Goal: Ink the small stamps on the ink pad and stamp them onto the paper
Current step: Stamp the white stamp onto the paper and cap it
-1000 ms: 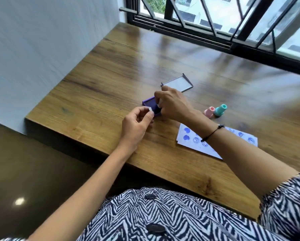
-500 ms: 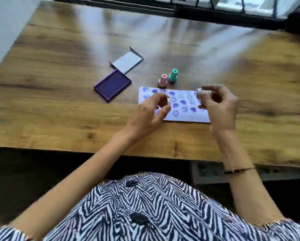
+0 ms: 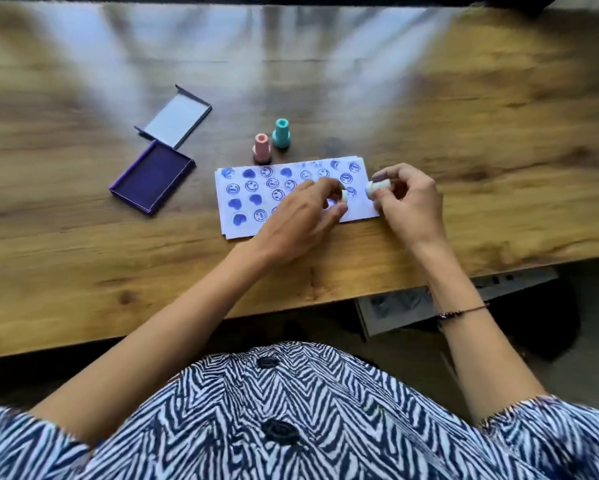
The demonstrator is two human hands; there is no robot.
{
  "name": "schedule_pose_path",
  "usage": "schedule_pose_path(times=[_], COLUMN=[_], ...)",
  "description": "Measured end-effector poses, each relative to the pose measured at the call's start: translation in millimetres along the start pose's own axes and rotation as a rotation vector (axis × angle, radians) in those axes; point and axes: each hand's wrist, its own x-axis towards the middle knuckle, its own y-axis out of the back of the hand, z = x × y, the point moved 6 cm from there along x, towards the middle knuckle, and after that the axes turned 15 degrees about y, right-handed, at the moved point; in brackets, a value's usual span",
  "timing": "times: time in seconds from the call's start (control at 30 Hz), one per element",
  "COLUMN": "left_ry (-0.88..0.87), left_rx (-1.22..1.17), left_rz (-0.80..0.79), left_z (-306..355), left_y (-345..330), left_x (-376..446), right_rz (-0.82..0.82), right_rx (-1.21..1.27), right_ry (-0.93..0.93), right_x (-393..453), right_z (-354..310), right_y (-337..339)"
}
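On the wooden table (image 3: 83, 271) we see the open purple ink pad (image 3: 152, 176) at left, its lid (image 3: 175, 121) just behind. Right of it stand a pink stamp (image 3: 262, 148) and a teal stamp (image 3: 281, 133), beside the paper (image 3: 242, 188) — covered in blue prints. Over it, our left hand (image 3: 301, 216) pinches a small white piece (image 3: 344, 196); our right hand (image 3: 409, 199) pinches a white stamp (image 3: 377, 187).

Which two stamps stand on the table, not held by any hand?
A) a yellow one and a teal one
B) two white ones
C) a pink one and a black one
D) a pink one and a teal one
D: the pink stamp and the teal stamp stand upright, side by side, just beyond the paper, with no hand touching them.
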Motion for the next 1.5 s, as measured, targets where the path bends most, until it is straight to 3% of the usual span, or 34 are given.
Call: schedule_pose_path(times=[0.37, 0.6, 0.97, 1.5], left_ry=[-0.004, 0.004, 0.016, -0.033], left_rx=[-0.015, -0.019, -0.026, 0.025], left_rz=[0.032, 0.024, 0.019, 0.037], left_z=[-5, -5, -6, -4], left_y=[-3, -4, -4, -3], left_x=[4, 3, 4, 1], right_rz=[-0.207, -0.313, -0.452, -0.488], right_rx=[-0.272, -0.593, -0.548, -0.468], right_ry=[0.231, 0.384, 0.405, 0.349], right_x=[1, -2, 6, 8], right_z=[-10, -26, -25, -23], right_y=[-8, -25, -30, -30])
